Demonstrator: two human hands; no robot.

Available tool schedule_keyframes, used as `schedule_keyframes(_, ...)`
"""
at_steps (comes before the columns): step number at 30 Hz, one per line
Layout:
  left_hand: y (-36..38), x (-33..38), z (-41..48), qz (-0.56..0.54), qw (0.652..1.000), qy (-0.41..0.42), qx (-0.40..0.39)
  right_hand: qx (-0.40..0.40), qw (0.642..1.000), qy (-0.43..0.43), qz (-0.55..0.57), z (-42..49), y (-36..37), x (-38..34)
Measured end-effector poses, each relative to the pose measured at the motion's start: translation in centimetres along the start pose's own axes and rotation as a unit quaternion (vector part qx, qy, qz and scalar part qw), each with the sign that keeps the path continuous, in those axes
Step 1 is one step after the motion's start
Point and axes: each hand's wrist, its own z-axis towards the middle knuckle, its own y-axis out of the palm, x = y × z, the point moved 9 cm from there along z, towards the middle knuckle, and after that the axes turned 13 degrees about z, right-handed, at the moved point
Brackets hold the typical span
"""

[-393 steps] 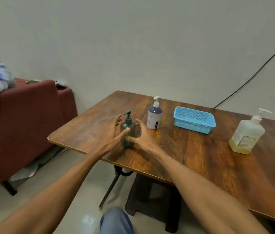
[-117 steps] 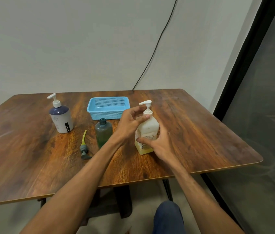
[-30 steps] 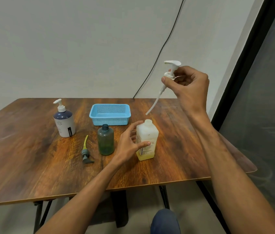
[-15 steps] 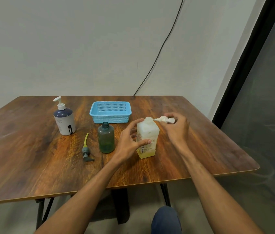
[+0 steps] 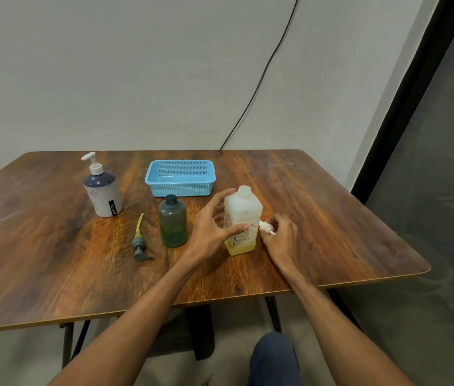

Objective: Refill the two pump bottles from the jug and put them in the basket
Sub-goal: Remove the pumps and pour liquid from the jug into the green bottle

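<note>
Left hand (image 5: 211, 232), frame centre: fingers curled around translucent square jug (image 5: 242, 218), uncapped, yellow liquid at bottom | Right hand (image 5: 281, 240): fingertips pinching white pump head (image 5: 266, 227) low beside jug | Smoky green bottle (image 5: 173, 220) open, its pump (image 5: 139, 243) lying leftward | White-navy pump bottle (image 5: 102, 190) upper left | Blue mesh basket (image 5: 180, 177) behind | Wood-grain table (image 5: 39, 260)

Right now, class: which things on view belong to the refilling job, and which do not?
Job: jug, green bottle, its pump, jug's pump, white-and-navy bottle, basket.
Not: wall cable, table.
</note>
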Motion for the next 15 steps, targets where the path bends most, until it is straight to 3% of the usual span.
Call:
schedule_keyframes(5, -0.1, 0.4, 0.0, 0.004, 1.000, -0.001, -0.011, -0.076, 0.996, 0.031, 0.018, 0.1, 0.2, -0.3)
schedule_keyframes(10, -0.2, 0.9, -0.1, 0.001, 0.999, -0.003, -0.034, -0.142, 0.980, 0.028, 0.138, -0.9, -0.7, -4.0)
schedule_keyframes(15, -2.1, 1.3, -0.8, -0.008, 1.000, -0.012, -0.001, -0.203, 0.948, 0.025, 0.245, -2.9, 0.9, -7.9)
